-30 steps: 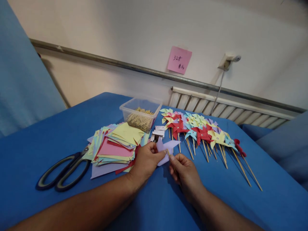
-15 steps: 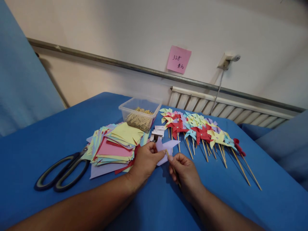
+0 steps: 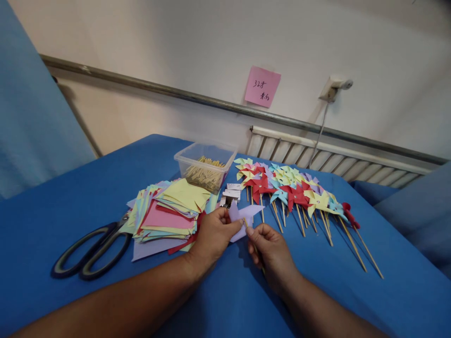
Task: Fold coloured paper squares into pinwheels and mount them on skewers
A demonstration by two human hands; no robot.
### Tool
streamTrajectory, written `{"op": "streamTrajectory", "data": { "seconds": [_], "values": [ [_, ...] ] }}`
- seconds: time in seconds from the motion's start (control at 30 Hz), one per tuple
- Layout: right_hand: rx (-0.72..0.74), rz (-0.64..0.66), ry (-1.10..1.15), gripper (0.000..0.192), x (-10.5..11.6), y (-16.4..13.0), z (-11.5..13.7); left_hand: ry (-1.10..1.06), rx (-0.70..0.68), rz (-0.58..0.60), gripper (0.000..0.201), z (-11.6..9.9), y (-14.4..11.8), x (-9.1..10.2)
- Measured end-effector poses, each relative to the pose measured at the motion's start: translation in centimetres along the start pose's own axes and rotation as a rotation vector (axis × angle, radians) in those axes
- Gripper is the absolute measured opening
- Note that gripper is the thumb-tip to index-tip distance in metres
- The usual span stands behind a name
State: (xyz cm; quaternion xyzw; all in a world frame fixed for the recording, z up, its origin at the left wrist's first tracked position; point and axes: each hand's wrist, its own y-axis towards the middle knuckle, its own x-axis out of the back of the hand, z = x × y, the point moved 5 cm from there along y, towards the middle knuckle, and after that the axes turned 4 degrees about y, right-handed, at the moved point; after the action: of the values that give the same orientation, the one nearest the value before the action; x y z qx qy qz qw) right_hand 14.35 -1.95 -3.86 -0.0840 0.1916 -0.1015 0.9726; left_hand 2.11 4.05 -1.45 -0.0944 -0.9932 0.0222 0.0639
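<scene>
A purple paper pinwheel (image 3: pixel 251 211) is pinched in my left hand (image 3: pixel 215 234), its folded blades fanning out past the fingers. My right hand (image 3: pixel 269 251) is closed around a thin wooden stick (image 3: pixel 258 256), whose upper end meets the middle of the pinwheel from behind or beside my left thumb. How the two are joined is hidden by my fingers. Just beyond my left hand stands a small open white box (image 3: pixel 231 194) with shiny contents. To its left lies a stack of coloured paper squares (image 3: pixel 169 218).
A clear plastic tub (image 3: pixel 207 166) of short wooden sticks stands behind the paper. Large dark-handled scissors (image 3: pixel 95 251) lie at the left. Finished-looking pinwheels (image 3: pixel 295 195) on sticks are lined up at the right. A radiator (image 3: pixel 282 149) and metal rail (image 3: pixel 183 94) run along the wall.
</scene>
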Motion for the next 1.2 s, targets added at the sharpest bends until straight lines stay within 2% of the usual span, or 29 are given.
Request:
{"op": "streamTrajectory", "data": {
  "seconds": [0.3,0.47,0.67,1.2],
  "values": [
    [-0.003,-0.003,0.008,0.039,0.00,-0.05,0.03,-0.004,0.018,-0.006,0.026,-0.50,-0.09,0.02],
    [-0.040,0.055,0.053,0.038,-0.36,-0.42,0.20,-0.029,0.022,-0.010,0.025,-0.59,-0.12,0.02],
    [-0.078,0.070,0.043,0.039,-0.43,-0.33,0.28,-0.115,0.086,0.001,0.027,-0.63,-0.24,-0.19],
    [-0.095,0.086,0.050,0.038,-0.48,-0.37,0.32,-0.084,0.084,0.005,0.026,-0.66,-0.20,-0.20]
  ]
}}
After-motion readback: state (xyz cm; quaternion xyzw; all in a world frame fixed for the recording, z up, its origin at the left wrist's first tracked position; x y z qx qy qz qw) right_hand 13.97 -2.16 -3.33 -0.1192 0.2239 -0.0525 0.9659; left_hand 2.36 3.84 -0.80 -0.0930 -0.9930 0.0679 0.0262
